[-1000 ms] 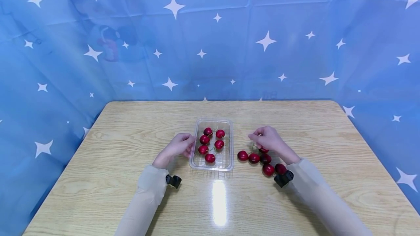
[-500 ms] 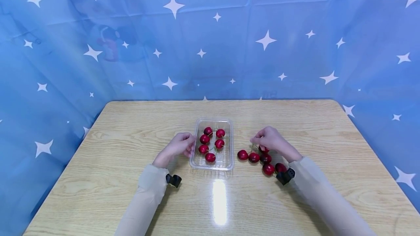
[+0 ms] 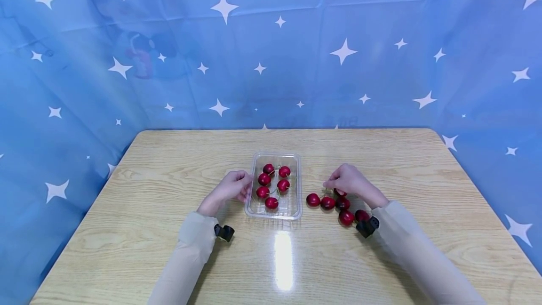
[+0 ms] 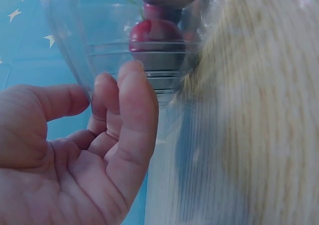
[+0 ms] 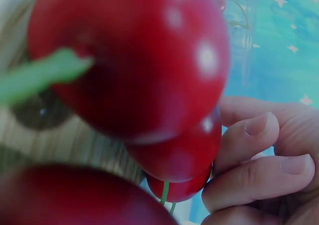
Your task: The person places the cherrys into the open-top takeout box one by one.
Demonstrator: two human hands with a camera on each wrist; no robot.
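Several dark red cherries with green stems lie in a clear plastic container [image 3: 297, 201] at mid-table. My left hand [image 3: 230, 186] grips the container's left side, its thumb and fingers at the plastic wall [image 4: 75, 41] in the left wrist view. To the container's right, a cluster of loose cherries [image 3: 328, 203] rests on the wood. My right hand [image 3: 349, 180] is over the cluster's far end with curled fingers, partly covering one cherry. In the right wrist view a large near cherry [image 5: 139, 56] hides the fingertips, so whether they pinch a cherry or stem is unclear.
The light wooden table [image 3: 178, 164] reaches back to a blue curtain [image 3: 271, 84] with white stars. Black wrist cameras sit at both cuffs; the right one [image 3: 367, 227] is close beside the nearest loose cherries.
My right hand has shifted very slightly right and down over the cherries. The left hand, container and cherries stay in place.
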